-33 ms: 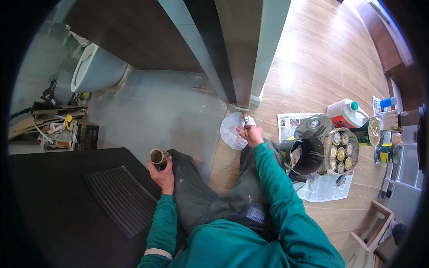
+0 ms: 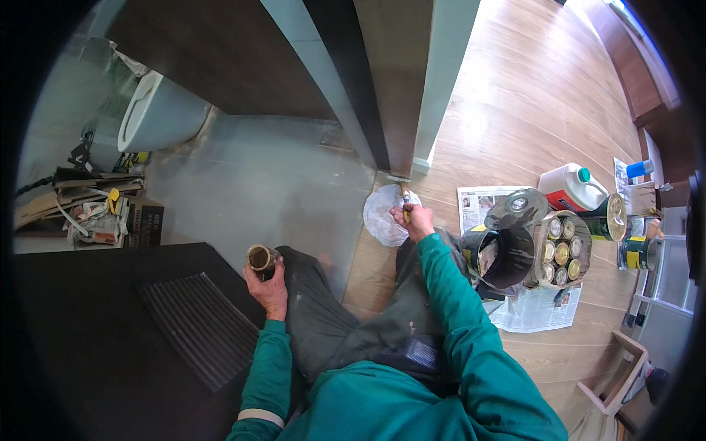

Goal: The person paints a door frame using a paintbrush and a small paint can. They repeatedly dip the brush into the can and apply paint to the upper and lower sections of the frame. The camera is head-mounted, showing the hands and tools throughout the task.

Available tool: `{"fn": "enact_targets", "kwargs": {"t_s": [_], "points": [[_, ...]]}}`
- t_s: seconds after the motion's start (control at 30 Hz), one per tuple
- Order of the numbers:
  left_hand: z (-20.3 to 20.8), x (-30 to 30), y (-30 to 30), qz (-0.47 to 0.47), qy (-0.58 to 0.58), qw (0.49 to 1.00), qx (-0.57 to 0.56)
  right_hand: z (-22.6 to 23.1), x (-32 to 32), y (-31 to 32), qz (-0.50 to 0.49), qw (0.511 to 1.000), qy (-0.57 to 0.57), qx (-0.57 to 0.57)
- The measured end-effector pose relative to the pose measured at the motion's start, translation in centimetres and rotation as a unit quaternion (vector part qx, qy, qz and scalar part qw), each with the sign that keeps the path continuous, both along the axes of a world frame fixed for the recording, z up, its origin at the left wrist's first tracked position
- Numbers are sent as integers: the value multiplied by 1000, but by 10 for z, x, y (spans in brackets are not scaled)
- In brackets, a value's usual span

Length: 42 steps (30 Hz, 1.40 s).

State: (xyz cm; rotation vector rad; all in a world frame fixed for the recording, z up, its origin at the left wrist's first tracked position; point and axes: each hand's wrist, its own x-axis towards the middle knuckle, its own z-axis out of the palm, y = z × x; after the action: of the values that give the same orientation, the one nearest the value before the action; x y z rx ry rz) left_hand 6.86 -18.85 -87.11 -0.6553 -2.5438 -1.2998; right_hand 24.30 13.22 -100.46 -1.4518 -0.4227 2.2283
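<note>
My right hand (image 2: 417, 221) is closed round the handle of a small paintbrush (image 2: 405, 198). Its bristle end points at the foot of a brown door-frame post (image 2: 401, 140); whether it touches the wood I cannot tell. Under the hand and brush a round white cloth or pad (image 2: 379, 215) lies on the floor against the post. By my left knee, my left hand (image 2: 269, 288) grips an open jar (image 2: 262, 258) with a brown-stained rim and a dark inside.
To the right, newspaper (image 2: 529, 316) bears an open black paint can (image 2: 507, 257), a tray of several small tins (image 2: 561, 252) and a white jug (image 2: 566, 185). A dark door panel with a vent grille (image 2: 198, 323) lies left. A toilet (image 2: 158, 114) and cardboard pile (image 2: 143, 220) stand beyond.
</note>
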Motion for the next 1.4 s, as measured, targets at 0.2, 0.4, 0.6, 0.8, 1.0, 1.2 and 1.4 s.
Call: {"fn": "enact_targets", "kwargs": {"t_s": [0.2, 0.4, 0.6, 0.8, 1.0, 1.2, 1.4], "points": [[-5, -9, 7, 9, 27, 999, -31, -20, -20, 29, -21, 999, 27, -5], [-5, -10, 8, 9, 12, 999, -37, 0, -8, 4, 40, 998, -16, 42], [-4, -8, 10, 9, -5, 1000, -14, -6, -7, 7, 42, 998, -39, 15], [-6, -11, 7, 12, 28, 998, -49, -4, -18, 21, 21, 999, -20, 20], [-4, -9, 10, 17, 24, 999, -30, 63, -9, 11, 17, 996, 30, 84], [0, -9, 10, 25, 60, 996, -59, 127, 1, 2, 3, 987, 65, 150], [1, -8, 10, 22, 49, 997, -55, 126, 20, -31, 49, 984, 57, 159]]}}
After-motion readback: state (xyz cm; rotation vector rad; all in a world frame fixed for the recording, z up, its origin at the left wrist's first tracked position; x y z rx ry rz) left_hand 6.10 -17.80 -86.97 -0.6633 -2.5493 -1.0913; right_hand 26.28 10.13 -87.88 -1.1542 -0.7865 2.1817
